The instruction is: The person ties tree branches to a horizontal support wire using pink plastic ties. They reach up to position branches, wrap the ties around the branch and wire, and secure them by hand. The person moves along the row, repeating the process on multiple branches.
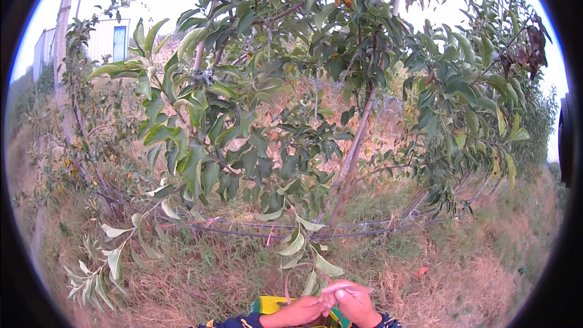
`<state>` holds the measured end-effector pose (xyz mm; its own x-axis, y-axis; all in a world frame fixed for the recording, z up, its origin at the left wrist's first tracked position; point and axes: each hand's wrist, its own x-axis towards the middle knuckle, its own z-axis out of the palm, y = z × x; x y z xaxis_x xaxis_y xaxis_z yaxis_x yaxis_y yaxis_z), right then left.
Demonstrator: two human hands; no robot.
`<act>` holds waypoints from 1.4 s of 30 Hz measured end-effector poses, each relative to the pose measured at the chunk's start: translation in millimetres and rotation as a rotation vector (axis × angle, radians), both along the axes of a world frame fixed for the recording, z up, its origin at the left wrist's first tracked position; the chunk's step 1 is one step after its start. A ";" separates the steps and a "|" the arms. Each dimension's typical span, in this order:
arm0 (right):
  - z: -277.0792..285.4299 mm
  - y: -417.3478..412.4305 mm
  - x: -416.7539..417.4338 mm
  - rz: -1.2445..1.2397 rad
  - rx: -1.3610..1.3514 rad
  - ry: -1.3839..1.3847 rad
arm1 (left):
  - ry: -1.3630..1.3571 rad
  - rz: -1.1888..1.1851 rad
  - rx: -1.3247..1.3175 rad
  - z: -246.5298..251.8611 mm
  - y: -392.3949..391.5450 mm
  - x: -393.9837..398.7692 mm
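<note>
At the bottom of the head view my left hand [303,308] and my right hand [354,301] meet, their fingertips touching. The fingers of both are drawn together, and whatever lies between them is hidden. A drooping leafy shoot [321,262] of a fruit tree, probably apple, comes down just above my right hand. From that shoot a thin pink strip [287,284] curves left and drops behind or into my left hand; I cannot tell which. Under my hands shows part of a yellow and green container or bag [272,303], mostly covered by them.
Dark drip-irrigation hoses [291,237] run low across the row. A leaning trunk [360,141] rises behind them, and another leafy branch [116,255] hangs low at left. Trellis wire [268,74] crosses the foliage. Dry grass [410,291] covers the ground. A post [61,54] stands left.
</note>
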<state>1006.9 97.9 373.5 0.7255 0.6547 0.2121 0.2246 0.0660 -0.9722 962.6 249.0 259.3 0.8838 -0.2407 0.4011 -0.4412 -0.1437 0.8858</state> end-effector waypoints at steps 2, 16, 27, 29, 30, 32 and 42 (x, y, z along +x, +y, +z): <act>-20.3 -20.3 -3.2 -0.039 0.088 0.274 | 0.513 -0.290 0.124 28.1 -6.9 -6.6; -13.9 -164.1 -25.5 -0.159 0.273 0.439 | -1.352 0.187 -0.336 250.1 -108.5 -65.4; -16.4 -219.6 -52.2 -0.108 0.288 0.463 | -1.264 0.139 -0.268 266.0 -165.4 -74.3; -20.4 -231.9 -54.7 -0.132 0.306 0.463 | -1.262 0.126 -0.260 267.8 -175.1 -77.6; -21.5 -237.2 -55.3 -0.136 0.305 0.471 | -1.258 0.126 -0.256 268.2 -179.4 -78.5; -22.1 -247.5 -57.1 -0.145 0.304 0.484 | -1.254 0.118 -0.249 269.5 -188.2 -78.7; -29.3 -296.2 -74.0 -0.216 0.332 0.433 | -1.206 0.061 -0.222 266.9 -232.9 -79.3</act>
